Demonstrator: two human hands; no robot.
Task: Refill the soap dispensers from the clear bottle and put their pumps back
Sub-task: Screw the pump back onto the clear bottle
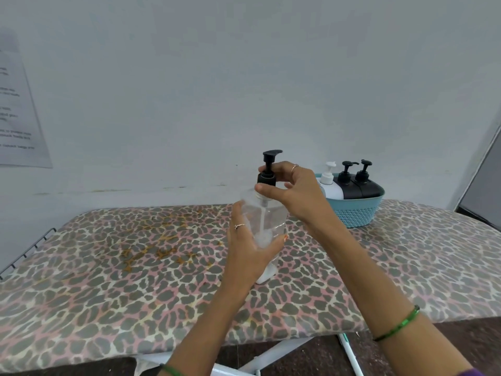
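The clear bottle (pixel 267 215) stands upright on the leopard-print board (pixel 135 256), a little white liquid at its bottom. My left hand (pixel 248 248) grips its body from the near side. A black pump (pixel 268 169) sits at the bottle's neck, its tube reaching down inside. My right hand (pixel 294 189) pinches the pump's black collar with thumb and fingers. A white dispenser (pixel 329 183) and two black dispensers (pixel 360 183) stand with pumps on in a teal basket (pixel 352 213) at the back right.
The wall rises directly behind the board. A paper sheet (pixel 19 109) hangs on it at the left. A wire rack (pixel 27 248) edges the board's left end. White legs (pixel 273 354) show under the near edge.
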